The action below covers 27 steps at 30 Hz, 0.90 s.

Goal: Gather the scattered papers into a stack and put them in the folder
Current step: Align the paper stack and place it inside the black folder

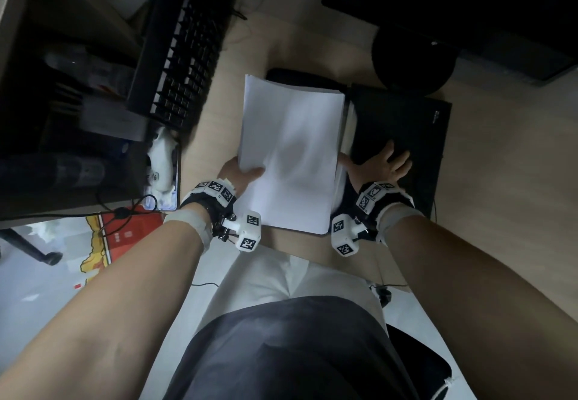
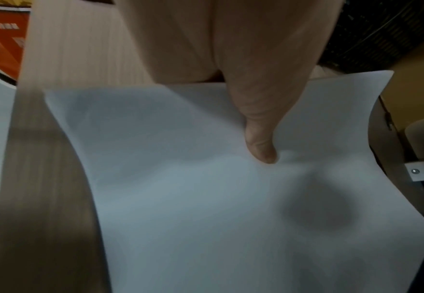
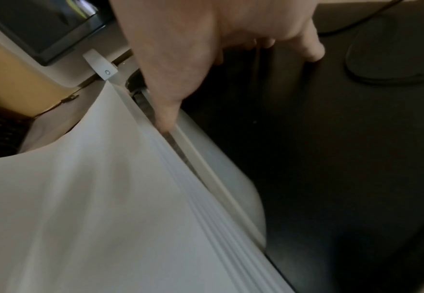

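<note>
- Lower frame, head view: two bare forearms reach up the picture from the person's lap toward the wooden desk (image 1: 488,136).
- Centre: the left hand (image 1: 239,174) grips the near left edge of the paper stack (image 1: 291,155), thumb pressed on the top sheet and the remaining fingers hidden beneath. The stack is gathered, white, and bowed along its length.
- Centre right: the right hand (image 1: 375,165) lies flat with fingers spread on the black folder (image 1: 403,124), its thumb against the stack's right edge, where the sheets fan slightly; it grasps nothing.
- The stack sits just left of the folder, edges touching; it appears not yet inside.
- Handling, as judged: the sheets are light, limp and slippery against one another, so a one-sided grip lets them sag and splay. Support at opposite long edges, squaring them first, seems advisable.
- Upper left: a black keyboard (image 1: 184,55).
</note>
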{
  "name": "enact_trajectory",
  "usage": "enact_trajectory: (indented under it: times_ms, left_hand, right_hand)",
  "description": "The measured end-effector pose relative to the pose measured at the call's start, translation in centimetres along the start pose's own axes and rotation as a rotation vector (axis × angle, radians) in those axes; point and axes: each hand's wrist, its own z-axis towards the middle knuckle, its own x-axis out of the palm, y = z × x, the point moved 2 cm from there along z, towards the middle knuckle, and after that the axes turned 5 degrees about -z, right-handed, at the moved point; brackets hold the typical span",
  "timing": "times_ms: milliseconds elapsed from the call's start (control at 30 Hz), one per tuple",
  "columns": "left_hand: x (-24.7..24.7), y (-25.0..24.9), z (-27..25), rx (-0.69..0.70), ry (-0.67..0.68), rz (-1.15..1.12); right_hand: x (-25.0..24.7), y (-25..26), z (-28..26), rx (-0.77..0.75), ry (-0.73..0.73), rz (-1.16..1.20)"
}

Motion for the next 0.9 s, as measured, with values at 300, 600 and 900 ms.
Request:
enact_trajectory:
  times_ms: [300, 600, 900]
  left_hand:
    - [-0.9, -0.1, -0.4, 0.083, 0.091, 0.036]
    - [-0.3, 0.8, -0.9, 0.079, 0.02, -0.13]
    - [-0.6, 0.6, -1.6, 0.077, 0.021, -0.167]
  right_hand:
    - [-0.1, -0.2, -0.1, -0.014, -0.063, -0.058]
    - [-1.4, -0.5, -0.1, -0.104, -0.01, 0.063]
    - [-3.3, -1.3, 0.1, -0.173, 0.119, 0.164]
